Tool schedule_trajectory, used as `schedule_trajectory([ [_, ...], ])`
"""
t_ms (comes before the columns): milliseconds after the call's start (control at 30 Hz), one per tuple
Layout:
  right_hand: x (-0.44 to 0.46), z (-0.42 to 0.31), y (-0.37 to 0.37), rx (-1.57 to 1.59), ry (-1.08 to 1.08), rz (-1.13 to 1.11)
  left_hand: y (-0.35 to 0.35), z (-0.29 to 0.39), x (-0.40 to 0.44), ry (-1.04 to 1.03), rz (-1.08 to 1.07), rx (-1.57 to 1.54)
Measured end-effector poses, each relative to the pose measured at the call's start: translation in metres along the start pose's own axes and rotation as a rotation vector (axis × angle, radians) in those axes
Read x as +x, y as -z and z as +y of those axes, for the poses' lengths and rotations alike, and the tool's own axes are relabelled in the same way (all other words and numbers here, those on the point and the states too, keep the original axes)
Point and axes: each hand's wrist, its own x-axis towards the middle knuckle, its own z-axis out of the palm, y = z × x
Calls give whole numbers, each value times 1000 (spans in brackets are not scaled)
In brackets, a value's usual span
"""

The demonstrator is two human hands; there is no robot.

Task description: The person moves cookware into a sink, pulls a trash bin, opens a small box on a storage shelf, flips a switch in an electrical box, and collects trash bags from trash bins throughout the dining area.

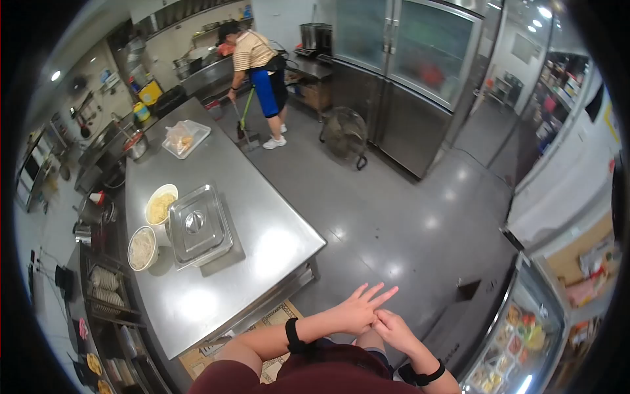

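My left hand (362, 310) is held out in front of my body with several fingers spread, and no object shows in it. Against its side rests my right hand (395, 330), its fingers curled closed. What the right fingers pinch, perhaps part of the left hand, is hidden. Both hands are over the floor, off the corner of a steel table (275, 230). On that table a lidded steel pan (200, 226) stands beside two white bowls, one with yellowish shredded food (159, 209) and one with pale food (142, 249).
A co-worker (256, 62) sweeps with a long-handled tool at the back. A tray (186, 139) with a plastic bag lies at the table's far end. A floor fan (344, 134) stands before the steel fridge (413, 125). At right is an open chilled case (515, 354).
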Motion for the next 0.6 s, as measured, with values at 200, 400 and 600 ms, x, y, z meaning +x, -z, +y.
schedule_trajectory([
  [200, 160, 43, 104, 63, 124, -245, 22, -115, 91, 150, -8, -4],
  [400, 292, 57, 215, 322, -28, -455, 72, -199, 193, 333, 58, 5],
  [600, 433, 63, 271, 232, -98, -787, 113, -289, 239, 503, 101, 11],
])
